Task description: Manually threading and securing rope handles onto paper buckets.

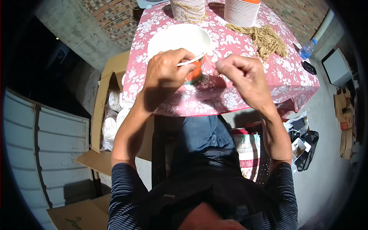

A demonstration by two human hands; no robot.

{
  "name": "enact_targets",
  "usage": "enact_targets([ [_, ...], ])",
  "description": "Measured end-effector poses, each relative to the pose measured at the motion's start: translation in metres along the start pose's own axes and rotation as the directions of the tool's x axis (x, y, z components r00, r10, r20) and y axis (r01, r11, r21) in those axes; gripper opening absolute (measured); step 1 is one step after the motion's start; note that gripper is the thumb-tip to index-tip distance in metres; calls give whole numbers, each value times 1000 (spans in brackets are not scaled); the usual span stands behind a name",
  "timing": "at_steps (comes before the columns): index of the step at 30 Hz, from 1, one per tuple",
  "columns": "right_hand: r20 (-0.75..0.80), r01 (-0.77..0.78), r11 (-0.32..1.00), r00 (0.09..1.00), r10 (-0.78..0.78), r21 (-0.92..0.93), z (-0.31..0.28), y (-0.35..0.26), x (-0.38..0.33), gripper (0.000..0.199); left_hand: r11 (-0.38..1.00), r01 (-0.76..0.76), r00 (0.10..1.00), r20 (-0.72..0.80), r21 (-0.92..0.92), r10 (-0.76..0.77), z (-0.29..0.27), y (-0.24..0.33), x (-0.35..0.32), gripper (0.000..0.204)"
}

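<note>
A white tub (179, 38) with an orange and green patterned outside is tilted on the table in front of me, its white inside showing. My left hand (167, 69) grips its near rim, thumb on one side and fingers on the other. To the right, my right hand (245, 78) is closed in a pinch on a thin tan strand (209, 60), which runs toward the tub's rim. Where the strand meets the tub is too small to make out. Beyond my right hand lies a loose heap of tan twine (266, 41).
Two stacks of white tubs, a left stack (188, 10) with twine around it and a right stack (240, 13), stand at the back. A bottle (308, 48) and a black object (309, 68) lie at the right edge. An open cardboard box (100, 111) holds white wrapped bundles.
</note>
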State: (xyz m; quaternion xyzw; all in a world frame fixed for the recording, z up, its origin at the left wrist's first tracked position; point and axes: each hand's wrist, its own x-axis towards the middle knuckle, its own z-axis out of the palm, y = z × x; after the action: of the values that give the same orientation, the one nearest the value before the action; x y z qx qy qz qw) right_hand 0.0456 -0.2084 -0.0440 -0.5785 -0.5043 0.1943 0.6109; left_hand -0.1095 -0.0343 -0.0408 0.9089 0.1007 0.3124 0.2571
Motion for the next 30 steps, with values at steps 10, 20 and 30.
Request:
enact_targets([
  [10,-104,-44,984,994,26,-171,28,39,-5,33,990,138,988,69,-35,-135,-4,-1,2,29],
  [20,-188,240,900,928,-323,-363,40,46,-1,12,989,139,988,68,-41,-136,-1,1,4,29],
  [30,-188,184,905,944,-272,-384,42,46,4,14,998,31,998,50,49,-33,-5,1,5,30],
])
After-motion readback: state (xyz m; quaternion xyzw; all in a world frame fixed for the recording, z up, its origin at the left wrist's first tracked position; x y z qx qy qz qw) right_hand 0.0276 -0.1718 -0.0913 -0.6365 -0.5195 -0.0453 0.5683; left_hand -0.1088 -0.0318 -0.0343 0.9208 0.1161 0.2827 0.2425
